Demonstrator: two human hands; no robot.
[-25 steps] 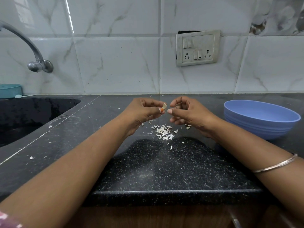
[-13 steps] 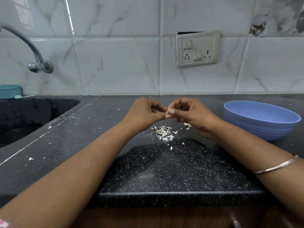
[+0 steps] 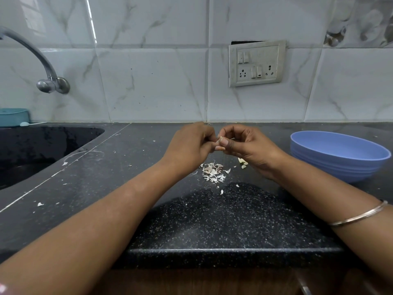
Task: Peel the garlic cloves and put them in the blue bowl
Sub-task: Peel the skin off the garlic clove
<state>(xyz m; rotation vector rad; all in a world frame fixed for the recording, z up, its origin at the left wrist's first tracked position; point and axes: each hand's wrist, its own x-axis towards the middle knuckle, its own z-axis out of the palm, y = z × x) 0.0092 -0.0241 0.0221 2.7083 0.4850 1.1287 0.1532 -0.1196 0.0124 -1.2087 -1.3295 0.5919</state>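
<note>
Both hands meet above the dark bench, fingers curled — the left hand (image 3: 191,147) and the right hand (image 3: 244,145) pinch one garlic clove (image 3: 220,139) between their fingertips. A heap of peels (image 3: 213,172) lies just below them, loose cloves (image 3: 242,161) beside it. The blue bowl (image 3: 338,155) stands to the right — apart from the hands.
</note>
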